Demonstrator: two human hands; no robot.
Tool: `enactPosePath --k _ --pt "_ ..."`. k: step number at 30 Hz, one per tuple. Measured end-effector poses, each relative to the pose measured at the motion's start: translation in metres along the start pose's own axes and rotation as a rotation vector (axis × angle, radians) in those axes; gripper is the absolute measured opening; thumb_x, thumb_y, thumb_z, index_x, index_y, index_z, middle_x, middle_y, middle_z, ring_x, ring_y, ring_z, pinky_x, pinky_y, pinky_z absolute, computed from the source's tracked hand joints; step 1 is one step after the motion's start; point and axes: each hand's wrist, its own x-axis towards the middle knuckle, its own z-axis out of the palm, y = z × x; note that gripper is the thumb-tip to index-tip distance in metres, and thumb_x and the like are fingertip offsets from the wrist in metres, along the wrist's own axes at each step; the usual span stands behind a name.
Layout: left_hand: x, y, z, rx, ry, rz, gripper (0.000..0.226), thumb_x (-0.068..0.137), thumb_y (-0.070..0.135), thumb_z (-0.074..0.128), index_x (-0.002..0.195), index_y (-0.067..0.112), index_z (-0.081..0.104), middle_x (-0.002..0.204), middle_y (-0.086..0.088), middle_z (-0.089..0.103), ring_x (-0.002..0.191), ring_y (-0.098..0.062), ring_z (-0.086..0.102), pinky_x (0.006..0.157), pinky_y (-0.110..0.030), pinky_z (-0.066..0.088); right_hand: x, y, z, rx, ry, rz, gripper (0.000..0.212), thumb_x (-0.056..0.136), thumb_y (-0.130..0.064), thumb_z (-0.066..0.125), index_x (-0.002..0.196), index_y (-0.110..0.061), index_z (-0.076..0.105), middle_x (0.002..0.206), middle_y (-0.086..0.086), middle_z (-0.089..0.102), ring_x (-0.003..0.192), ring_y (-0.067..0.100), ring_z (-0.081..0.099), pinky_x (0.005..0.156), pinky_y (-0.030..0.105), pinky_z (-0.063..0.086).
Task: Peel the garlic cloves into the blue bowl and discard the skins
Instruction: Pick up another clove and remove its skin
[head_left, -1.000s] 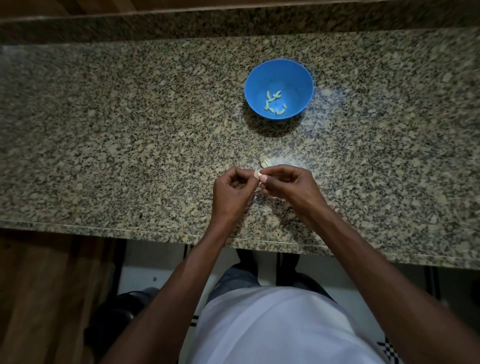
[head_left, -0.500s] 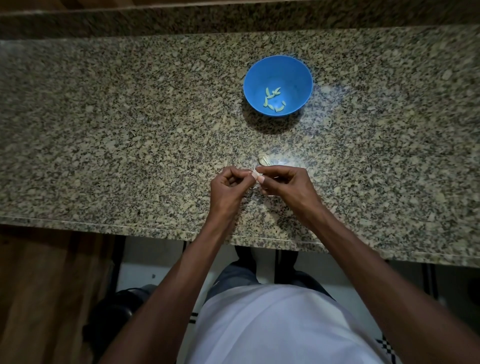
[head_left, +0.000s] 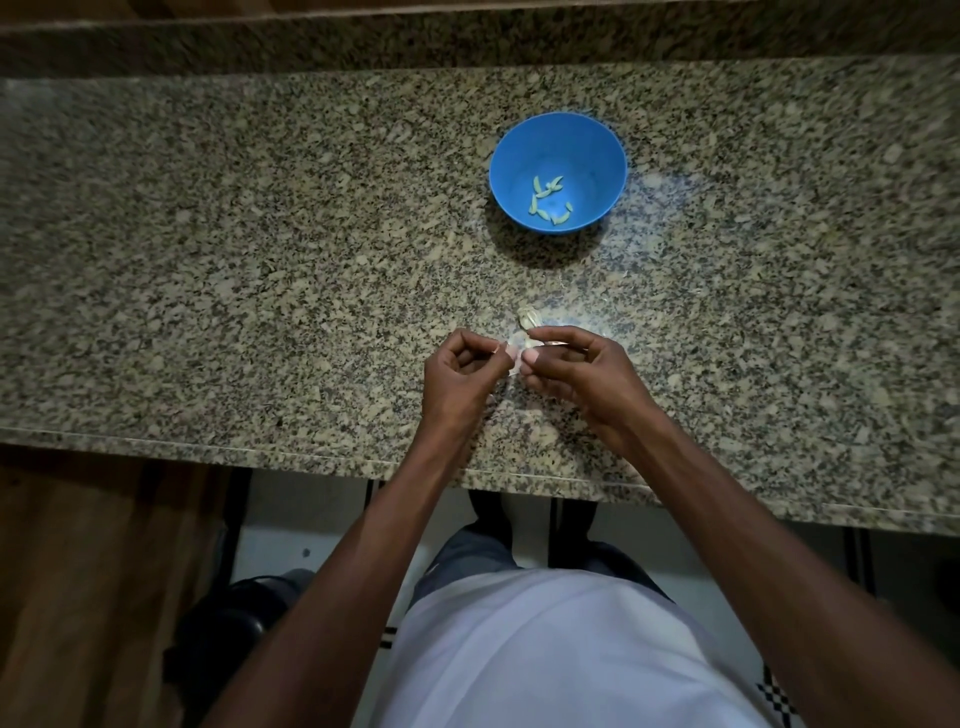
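Countertop (head_left: 260, 260): speckled granite, polished, with a glossy sheen (brightest near the bowl). Blue bowl (head_left: 597, 156): smooth plastic, matt. Garlic skin (head_left: 527, 318): papery, dry. Shirt (head_left: 545, 649): white cloth.

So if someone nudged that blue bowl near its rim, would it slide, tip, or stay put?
The blue bowl looks like thin plastic and holds only a few peeled cloves, so it is probably light. It narrows toward its base, so a rim nudge might tip it. The countertop looks polished, so a low push would likely slide it.
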Motion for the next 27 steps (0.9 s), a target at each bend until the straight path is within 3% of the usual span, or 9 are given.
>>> enactPosePath --k 6,11,16,20,27 --pt "0.005 -0.009 -0.009 0.398 0.021 0.109 0.011 0.084 0.013 0.085 0.094 0.014 0.081 0.093 0.003 0.079 0.087 -0.011 0.076 0.079 -0.031 0.064 0.0 0.001 -0.005 -0.052 -0.016 -0.004 0.027 0.09 0.002 0.074 0.118 0.001 0.074 0.11 0.019 0.077 0.103 0.033 0.076 0.089 0.035 0.063" --pt "0.007 -0.011 -0.006 0.631 0.033 0.18 0.029 0.096 0.008 0.069 0.123 0.017 0.074 0.119 0.001 0.074 0.101 -0.01 0.07 0.091 -0.033 0.061 -0.001 0.002 -0.006 -0.043 0.028 0.032 0.024 0.092 -0.004 0.076 0.114 0.003 0.073 0.107 0.021 0.078 0.104 0.036 0.076 0.092 0.04 0.062" --pt "-0.002 -0.002 -0.003 0.456 0.07 0.172 0.009 0.09 0.026 0.081 0.096 0.02 0.079 0.086 0.006 0.077 0.081 -0.01 0.074 0.073 -0.036 0.065 -0.002 -0.001 -0.006 -0.065 0.033 0.042 0.025 0.092 -0.01 0.077 0.115 0.0 0.073 0.108 0.017 0.079 0.104 0.029 0.077 0.09 0.038 0.061" --pt "-0.008 0.002 0.003 0.382 -0.069 0.207 0.022 0.084 0.024 0.086 0.102 0.015 0.078 0.094 0.005 0.077 0.087 -0.009 0.073 0.076 -0.026 0.063 -0.001 0.001 -0.006 -0.099 0.034 0.06 0.026 0.09 -0.018 0.081 0.112 -0.005 0.077 0.113 0.006 0.079 0.099 0.019 0.075 0.078 0.03 0.057" --pt "-0.008 -0.002 0.009 0.441 0.09 0.267 0.01 0.089 0.017 0.081 0.097 0.013 0.08 0.087 0.006 0.077 0.078 -0.002 0.072 0.066 -0.015 0.056 0.001 0.005 -0.003 -0.072 0.077 0.084 0.015 0.086 -0.018 0.083 0.097 -0.008 0.081 0.107 0.001 0.08 0.09 0.015 0.068 0.073 0.027 0.05"
